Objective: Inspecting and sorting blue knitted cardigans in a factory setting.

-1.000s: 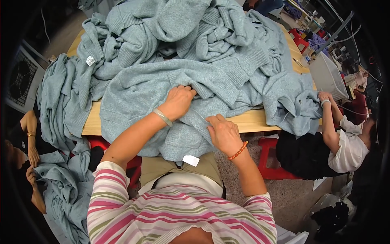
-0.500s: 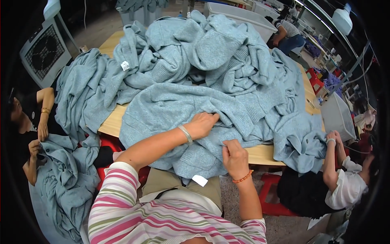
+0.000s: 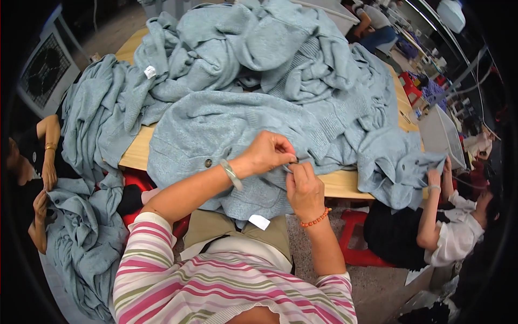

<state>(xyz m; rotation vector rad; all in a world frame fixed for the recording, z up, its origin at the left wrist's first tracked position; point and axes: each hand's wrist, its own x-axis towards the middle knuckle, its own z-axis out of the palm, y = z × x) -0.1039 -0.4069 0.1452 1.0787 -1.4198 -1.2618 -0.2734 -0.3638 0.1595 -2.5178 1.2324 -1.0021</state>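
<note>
A blue-grey knitted cardigan (image 3: 183, 127) lies in front of me, its near part hanging over the table edge toward my lap. One dark round button (image 3: 208, 162) shows beside my left wrist, and a white label (image 3: 259, 221) hangs from the lower part. My left hand (image 3: 265, 154), closed in a pinch, meets my right hand (image 3: 306, 190) over the cardigan. Between the fingertips is the knit edge with a small dark spot, perhaps another button. The fingers of my right hand are curled closed at the same place and partly hide it.
A tall heap of similar knitwear (image 3: 280, 40) covers the back of the wooden table (image 3: 137, 148). A co-worker (image 3: 47, 162) on the left and another (image 3: 458, 227) on the right handle garments. A red stool (image 3: 353, 243) and a grey plastic bin (image 3: 442, 135) stand at the right.
My left hand has drawn back from the fold and pinches the knit beside my right hand, which has risen to meet it. A button near my left wrist has come into sight.
</note>
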